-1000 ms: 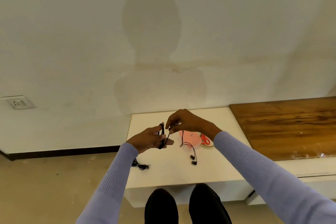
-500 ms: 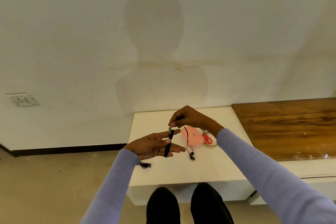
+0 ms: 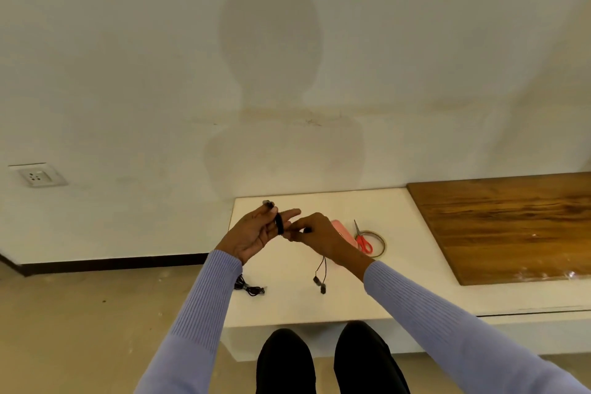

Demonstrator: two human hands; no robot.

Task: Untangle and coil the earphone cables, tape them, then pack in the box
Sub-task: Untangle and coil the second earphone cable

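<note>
At the centre of the frame, above a low white table (image 3: 399,291), I see the left hand (image 3: 256,230) held palm-up with its fingers nearly straight, serving as a spool: a thin black earphone cable (image 3: 279,224) is wound in a tight band around the extended fingers. I read that pose as deliberate, since stiff fingers keep the loops even in size. The right hand (image 3: 315,235), just beside it and touching the fingertips, pinches the running cable between thumb and fingers, I think to feed the next turn on under tension. The unwound tail drops below the right wrist, and its two small black earbuds (image 3: 319,285) hang near the tabletop or rest on it; I cannot tell which. A second black earphone cable (image 3: 251,289), a loose bundle, lies at the lower left of the table, partly hidden by the left lilac ribbed sleeve (image 3: 204,313). Behind the right hand sits a flat pink box (image 3: 345,232), mostly hidden by that hand, and to its right red-handled scissors (image 3: 363,238) lie across a ring of clear tape (image 3: 380,248). A brown wooden board (image 3: 511,227) fills the right of the frame, and a white wall socket (image 3: 36,176) sits at the left edge. The right forearm crosses between me and the box, so any reach for tape must clear it.
</note>
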